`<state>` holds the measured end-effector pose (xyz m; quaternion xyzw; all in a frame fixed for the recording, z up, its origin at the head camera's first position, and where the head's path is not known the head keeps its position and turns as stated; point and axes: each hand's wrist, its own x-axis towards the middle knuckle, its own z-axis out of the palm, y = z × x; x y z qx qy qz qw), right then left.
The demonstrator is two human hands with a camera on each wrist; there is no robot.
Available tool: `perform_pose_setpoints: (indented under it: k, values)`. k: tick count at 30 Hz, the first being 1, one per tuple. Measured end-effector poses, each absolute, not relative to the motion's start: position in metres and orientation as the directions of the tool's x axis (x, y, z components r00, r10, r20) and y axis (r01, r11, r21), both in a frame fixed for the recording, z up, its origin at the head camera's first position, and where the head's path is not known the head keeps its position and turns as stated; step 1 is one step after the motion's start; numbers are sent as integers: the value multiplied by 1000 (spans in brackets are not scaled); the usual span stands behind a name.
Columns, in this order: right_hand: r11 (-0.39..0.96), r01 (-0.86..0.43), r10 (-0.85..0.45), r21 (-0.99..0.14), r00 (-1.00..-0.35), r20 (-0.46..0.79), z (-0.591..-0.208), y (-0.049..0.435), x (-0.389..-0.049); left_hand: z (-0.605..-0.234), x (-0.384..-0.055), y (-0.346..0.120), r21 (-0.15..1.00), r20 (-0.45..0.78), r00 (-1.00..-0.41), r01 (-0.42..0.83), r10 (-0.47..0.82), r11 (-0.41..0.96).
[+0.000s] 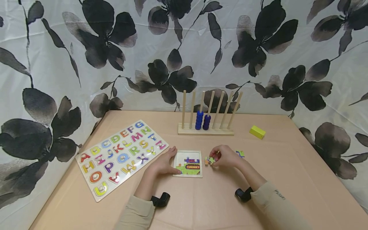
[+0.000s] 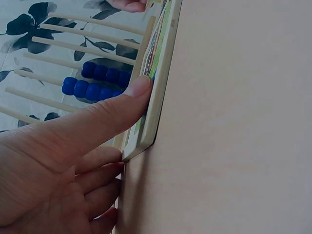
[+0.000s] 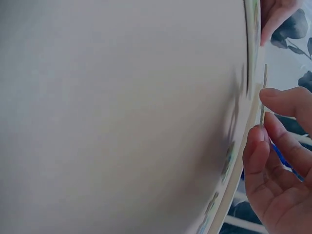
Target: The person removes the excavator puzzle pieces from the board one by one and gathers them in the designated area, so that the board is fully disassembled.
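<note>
A small framed jigsaw puzzle point(image 1: 188, 154) with a partly assembled vehicle picture lies mid-table. My left hand point(image 1: 162, 162) holds its left side, the thumb point(image 2: 139, 87) on the picture near the lower-left corner and the fingers along the edge. Just right of the frame, my right hand point(image 1: 225, 156) pinches a jigsaw piece point(image 1: 211, 160) between thumb and fingers. In the right wrist view the pinched piece point(image 3: 263, 105) appears edge-on. Beyond the right wrist lies another jigsaw piece point(image 1: 240, 154), partly hidden by the arm.
An alphabet peg board point(image 1: 118, 166) lies at the left, close to my left hand. Behind the puzzle stands a wooden peg rack point(image 1: 205, 132) with blue beads point(image 1: 199, 120) on two rods. A yellow block point(image 1: 257, 132) sits at the back right. Floral cloth hangs behind the table.
</note>
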<state>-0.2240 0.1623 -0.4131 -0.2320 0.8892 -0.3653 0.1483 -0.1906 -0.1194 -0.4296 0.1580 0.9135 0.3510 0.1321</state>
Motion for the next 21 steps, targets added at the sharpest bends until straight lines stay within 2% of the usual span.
perform_pose_setpoints:
  k: [21]
  values:
    - [645,-333,-528,-688,-845,-87,-416,189,-222,-427,-189,-119,676,-147,-912,190,383,712]
